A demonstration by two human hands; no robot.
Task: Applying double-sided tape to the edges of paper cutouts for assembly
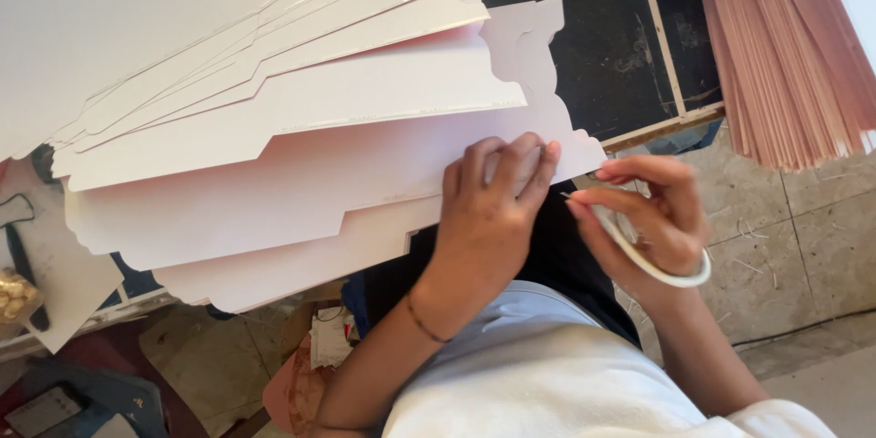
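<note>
A fanned stack of pale pink die-cut cardboard sheets (301,128) with stepped, notched edges fills the upper left and centre of the frame, overhanging the edge of a black worktable with a light wooden rim (630,55). The left hand (493,210), just right of centre, lies palm down on the lower right corner of the topmost large sheet, fingers curled together and pressing on the card near its scalloped corner; the hand is pressed flat on the sheet rather than clamped around it. The right hand (652,219), just beside the left and off the table edge, holds a white roll of narrow tape (652,260): the roll hangs around the lower fingers, and thumb and forefinger are pinched together on the loose tape end, which points toward the corner of the sheet. Whether the tape end touches the card cannot be told. A second bundle of pink card strips (785,46) fans out at upper right, well apart from both hands. Below, the person's white sleeve and dark garment show over a grey tiled floor (794,246). Dark tool handles (18,255) lie at far left.
</note>
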